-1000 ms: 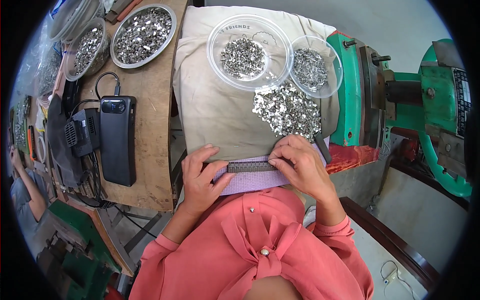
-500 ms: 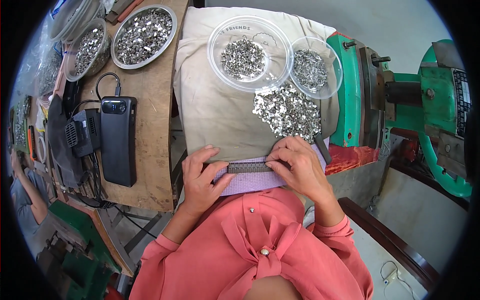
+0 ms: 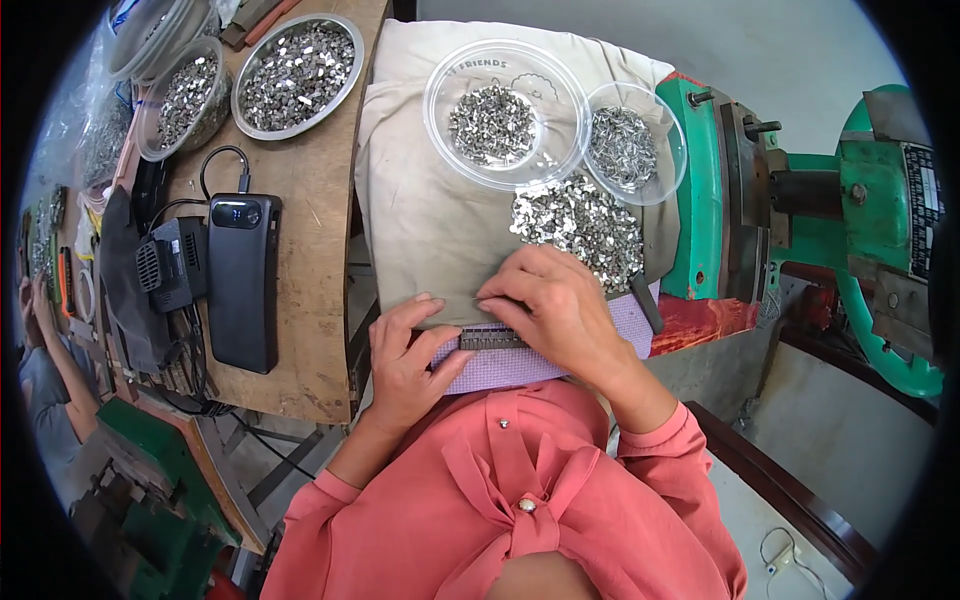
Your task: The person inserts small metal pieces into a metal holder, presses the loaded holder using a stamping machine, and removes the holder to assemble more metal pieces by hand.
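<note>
At the near edge of the work surface in the head view, one dark slotted bar (image 3: 490, 340) lies on the purple mat (image 3: 632, 318), long axis running left to right. The left hand (image 3: 405, 360) is nearer, its thumb and forefinger pinching the bar's left end, other fingers spread. The right hand (image 3: 560, 310) arches over the right end, hiding it; its thumb and forefinger are drawn together just beyond the bar's far side, above the beige cloth (image 3: 425, 240); whether they pinch anything I cannot tell. Counted: two hands, one bar, two clear tubs on the cloth, one large (image 3: 562, 125) and one small (image 3: 669, 140), one loose heap of shiny pieces (image 3: 580, 230), one metal bowl (image 3: 360, 65) and one black power bank (image 3: 243, 300) on the wooden table (image 3: 315, 260). The small pieces are beyond counting.
</note>
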### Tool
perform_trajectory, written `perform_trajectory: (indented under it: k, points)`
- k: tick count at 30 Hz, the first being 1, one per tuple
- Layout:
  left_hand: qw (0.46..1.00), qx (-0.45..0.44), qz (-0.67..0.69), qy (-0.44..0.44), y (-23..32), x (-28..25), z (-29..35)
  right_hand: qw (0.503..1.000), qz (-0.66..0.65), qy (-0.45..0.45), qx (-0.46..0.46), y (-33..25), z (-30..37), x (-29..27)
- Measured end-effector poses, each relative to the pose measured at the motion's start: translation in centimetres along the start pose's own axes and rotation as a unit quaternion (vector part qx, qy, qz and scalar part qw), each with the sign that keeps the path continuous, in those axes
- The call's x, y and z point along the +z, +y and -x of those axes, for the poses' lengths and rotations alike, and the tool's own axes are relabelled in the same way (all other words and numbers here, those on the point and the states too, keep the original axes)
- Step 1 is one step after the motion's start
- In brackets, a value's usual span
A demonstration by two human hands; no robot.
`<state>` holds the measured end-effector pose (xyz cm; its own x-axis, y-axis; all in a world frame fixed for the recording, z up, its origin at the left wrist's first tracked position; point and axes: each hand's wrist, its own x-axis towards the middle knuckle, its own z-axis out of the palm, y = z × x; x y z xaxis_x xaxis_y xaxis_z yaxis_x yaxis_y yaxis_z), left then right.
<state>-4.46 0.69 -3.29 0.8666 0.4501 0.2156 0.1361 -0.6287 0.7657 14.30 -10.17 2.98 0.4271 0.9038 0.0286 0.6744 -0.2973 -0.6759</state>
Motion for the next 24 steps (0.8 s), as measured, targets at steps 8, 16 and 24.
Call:
perform_trajectory:
  k: [8, 16, 24]
  points:
    - [1.0, 0.002, 0.0, 0.003, 0.0, 0.1, 0.0, 0.995, 0.089, -0.022, -0.025, -0.6, -0.2, 1.2]
    - [1.0, 0.0, 0.009, 0.002, -0.2, 0.1, 0.2, 0.982, -0.101, 0.014, 0.157, -0.1, 1.7, -2.0]
    - [1.0, 0.004, 0.009, 0.006, -0.3, 0.2, 0.1, 0.917, -0.255, 0.057, 0.301, 2.3, 6.9, -2.4]
